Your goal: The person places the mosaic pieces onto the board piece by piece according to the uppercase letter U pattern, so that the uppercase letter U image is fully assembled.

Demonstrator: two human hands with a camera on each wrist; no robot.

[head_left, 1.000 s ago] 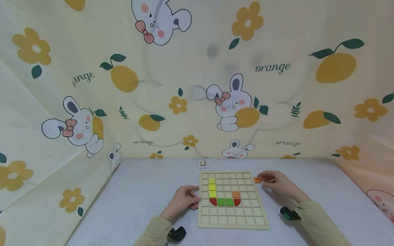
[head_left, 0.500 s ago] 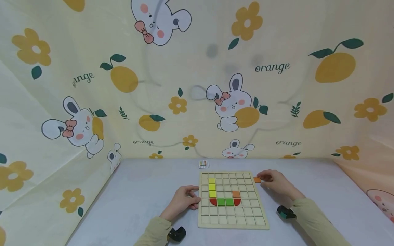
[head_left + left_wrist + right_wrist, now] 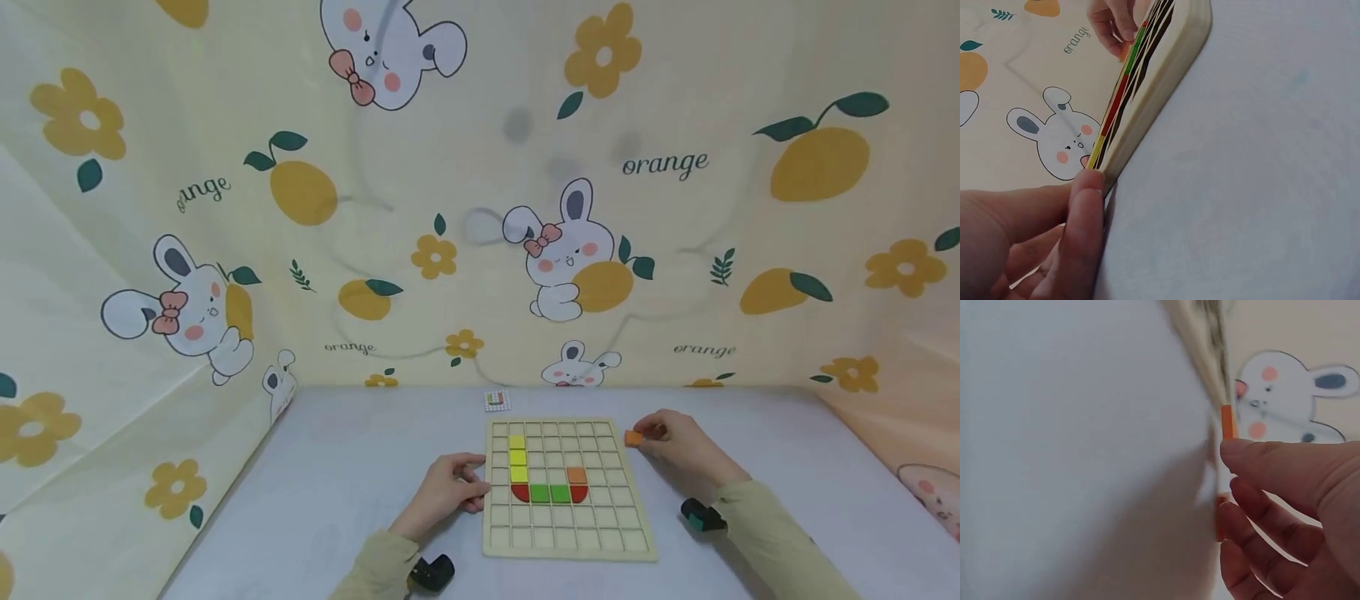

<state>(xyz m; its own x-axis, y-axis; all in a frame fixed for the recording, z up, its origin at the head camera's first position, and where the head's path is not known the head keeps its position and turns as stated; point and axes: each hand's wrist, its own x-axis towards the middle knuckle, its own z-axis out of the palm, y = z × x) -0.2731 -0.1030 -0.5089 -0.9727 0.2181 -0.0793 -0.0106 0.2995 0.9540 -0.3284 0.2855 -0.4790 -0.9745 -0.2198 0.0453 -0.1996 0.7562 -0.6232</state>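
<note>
A wooden grid board (image 3: 570, 539) lies flat on the table, holding yellow tiles (image 3: 517, 457), green tiles (image 3: 550, 493), red rounded-corner tiles (image 3: 578, 493) and one orange tile (image 3: 576, 475) in its cells. My left hand (image 3: 446, 492) rests its fingertips against the board's left edge; the left wrist view shows them right at the rim. Just past the board's upper right edge, my right hand (image 3: 682, 446) pinches a loose orange square tile (image 3: 1227, 422) between thumb and finger. Below it, in the right wrist view, a second orange piece (image 3: 1220, 522) shows beside the curled fingers.
A small pattern card (image 3: 497, 401) with a coloured figure lies behind the board's far left corner. The white table (image 3: 360, 433) ends at a patterned cloth wall (image 3: 450, 250). Black wrist cameras (image 3: 432, 573) hang from both sleeves.
My right hand has lifted slightly with the orange tile, which now stands tilted up and a little farther right. The left hand and the board stay in place.
</note>
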